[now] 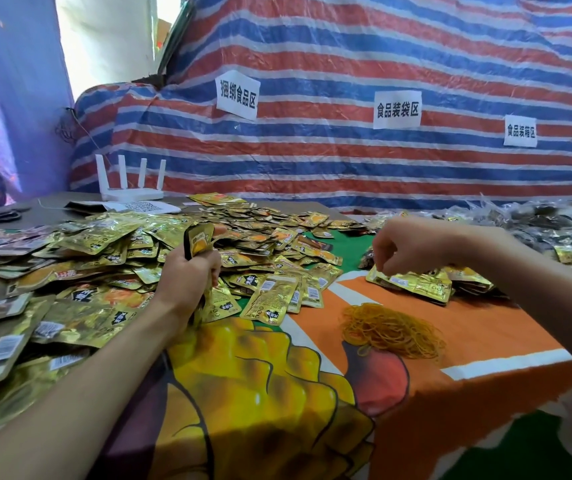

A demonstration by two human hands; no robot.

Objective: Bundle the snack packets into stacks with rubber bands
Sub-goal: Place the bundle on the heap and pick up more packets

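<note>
packets (87, 244): gold | rubber bands (391, 330): yellow | tarp (346, 64): red-blue-white stripes | router (132, 188): white

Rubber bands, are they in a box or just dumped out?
Dumped out: the rubber bands lie in a loose tangled heap on the orange cloth, with no box.

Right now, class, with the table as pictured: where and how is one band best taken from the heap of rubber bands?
Pinch a stray loop at the near-left edge of the heap of rubber bands, coming down from above with the nearer right hand. The middle is a flat tangle; loops at the rim lie free on the orange cloth.
</note>
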